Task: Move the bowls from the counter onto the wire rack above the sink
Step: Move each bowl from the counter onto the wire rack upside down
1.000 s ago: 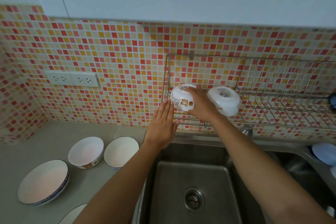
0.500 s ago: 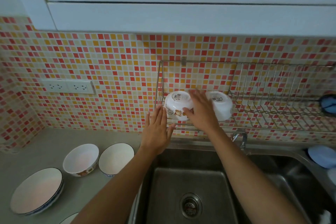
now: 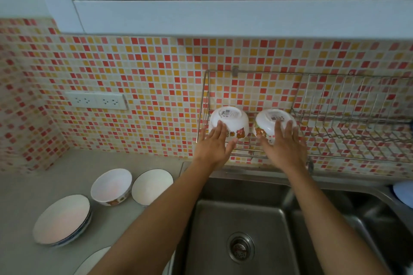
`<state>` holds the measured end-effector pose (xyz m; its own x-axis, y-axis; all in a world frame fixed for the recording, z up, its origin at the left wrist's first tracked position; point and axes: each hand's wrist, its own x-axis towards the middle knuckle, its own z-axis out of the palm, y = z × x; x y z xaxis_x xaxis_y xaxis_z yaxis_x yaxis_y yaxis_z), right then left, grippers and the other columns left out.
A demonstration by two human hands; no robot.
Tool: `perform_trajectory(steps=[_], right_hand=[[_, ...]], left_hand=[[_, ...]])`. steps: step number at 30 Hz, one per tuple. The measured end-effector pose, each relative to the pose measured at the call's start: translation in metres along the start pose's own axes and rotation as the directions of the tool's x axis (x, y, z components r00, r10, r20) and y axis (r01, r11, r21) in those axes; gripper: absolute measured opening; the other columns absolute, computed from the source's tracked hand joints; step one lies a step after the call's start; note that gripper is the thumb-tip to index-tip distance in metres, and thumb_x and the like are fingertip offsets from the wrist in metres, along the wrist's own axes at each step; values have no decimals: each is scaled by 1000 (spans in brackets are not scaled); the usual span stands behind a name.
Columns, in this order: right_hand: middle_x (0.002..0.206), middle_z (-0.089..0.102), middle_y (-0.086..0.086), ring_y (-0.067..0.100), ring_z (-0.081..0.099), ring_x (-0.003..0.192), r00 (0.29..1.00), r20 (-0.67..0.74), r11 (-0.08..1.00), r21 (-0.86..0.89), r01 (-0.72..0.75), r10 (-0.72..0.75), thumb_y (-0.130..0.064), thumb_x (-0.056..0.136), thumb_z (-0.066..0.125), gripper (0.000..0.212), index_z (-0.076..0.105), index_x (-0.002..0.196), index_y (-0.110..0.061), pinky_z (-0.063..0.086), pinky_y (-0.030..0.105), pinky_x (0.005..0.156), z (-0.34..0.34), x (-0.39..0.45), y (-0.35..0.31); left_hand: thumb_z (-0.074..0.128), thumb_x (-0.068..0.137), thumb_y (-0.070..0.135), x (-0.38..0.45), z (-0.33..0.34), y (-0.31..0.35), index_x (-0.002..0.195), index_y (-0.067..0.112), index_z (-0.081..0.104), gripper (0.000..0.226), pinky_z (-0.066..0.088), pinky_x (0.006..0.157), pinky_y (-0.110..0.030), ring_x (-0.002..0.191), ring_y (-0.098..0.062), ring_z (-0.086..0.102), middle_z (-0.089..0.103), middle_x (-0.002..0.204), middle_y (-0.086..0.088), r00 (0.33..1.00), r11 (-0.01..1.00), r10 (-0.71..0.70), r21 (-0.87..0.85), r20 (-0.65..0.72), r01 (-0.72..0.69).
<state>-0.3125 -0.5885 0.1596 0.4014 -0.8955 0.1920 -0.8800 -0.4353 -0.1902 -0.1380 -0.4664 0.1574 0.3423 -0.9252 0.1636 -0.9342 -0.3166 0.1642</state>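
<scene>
Two small white bowls with cartoon prints sit upside down at the left end of the wire rack [image 3: 348, 116] above the sink. My left hand [image 3: 212, 146] lies flat against the left bowl [image 3: 233, 117], fingers straight and thumb under its rim. The right bowl [image 3: 269, 119] has my right hand [image 3: 285, 148] spread flat on it. Down on the counter, left of the sink, stand two upright bowls: one printed [image 3: 110, 185] and one blue-rimmed [image 3: 150, 185]. A wider shallow bowl stack [image 3: 61, 219] sits nearer me.
The steel sink [image 3: 241, 214] with its drain lies below my arms. Another white rim [image 3: 93, 261] shows at the bottom edge. A pale blue dish [image 3: 404, 193] sits at the sink's right. A wall socket [image 3: 98, 101] is on the tiled backsplash; a cabinet hangs overhead.
My right hand left the left bowl and moved to the right bowl. My left hand rose from below the rack onto the left bowl. The two bowls now sit slightly apart.
</scene>
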Motion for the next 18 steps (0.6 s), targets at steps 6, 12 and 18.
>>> perform_trajectory(steps=[6,12,18], right_hand=[[155,33,15,32,27,145,957,-282,973,194,121,-62,-62,95,30,72,30,150,-16,14,56,117,10,-37,-14],[150,43,8,23,36,140,952,-301,708,659,254,-61,-24,93,57,44,52,134,-9,31,45,111,48,-139,-97],[140,51,-5,15,50,124,873,207,707,680,196,-441,-33,90,64,44,52,132,-27,44,26,95,125,-186,-230]], left_hand=[[16,99,53,-59,1,-20,151,23,-3,63,-21,115,-33,144,-7,-18,-8,159,6,967,980,167,-79,-190,-184],[20,100,48,-150,28,-139,151,24,1,60,-9,120,-34,147,-11,-10,-7,158,7,964,952,-241,-219,-110,213],[36,102,24,-185,35,-260,151,12,5,60,9,120,-42,148,-25,-4,-3,161,-7,848,824,-513,-201,133,530]])
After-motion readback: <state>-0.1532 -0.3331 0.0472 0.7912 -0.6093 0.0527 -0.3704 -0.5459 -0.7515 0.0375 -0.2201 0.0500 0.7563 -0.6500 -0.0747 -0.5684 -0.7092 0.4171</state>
